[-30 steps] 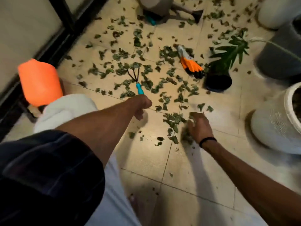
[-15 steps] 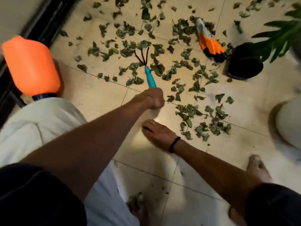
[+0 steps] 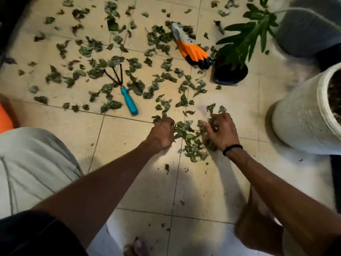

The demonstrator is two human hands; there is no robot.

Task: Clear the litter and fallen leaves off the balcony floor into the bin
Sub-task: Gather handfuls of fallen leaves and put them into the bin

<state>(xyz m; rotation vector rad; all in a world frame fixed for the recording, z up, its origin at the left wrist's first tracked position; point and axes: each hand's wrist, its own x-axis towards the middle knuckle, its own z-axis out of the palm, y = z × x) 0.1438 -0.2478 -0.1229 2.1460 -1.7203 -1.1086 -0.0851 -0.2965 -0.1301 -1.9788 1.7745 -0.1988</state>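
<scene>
so my left hand [image 3: 162, 133] let go of the rake [image 3: 123, 89] (now at 11 o'clock) and both it and the right hand [image 3: 221, 131] are cupped half-closed around a leaf pile [image 3: 190, 139] on the floor [image 3: 129, 163], bin's nowhere in view yet

The floor [image 3: 230, 111] is smooth, faintly glossy cream tile. The leaves [image 3: 190, 137] look dry and crinkled. The hand rake [image 3: 127, 97] has dark metal tines and a glossy teal plastic handle. The white planter [image 3: 302, 119] looks rough and ribbed.
</scene>
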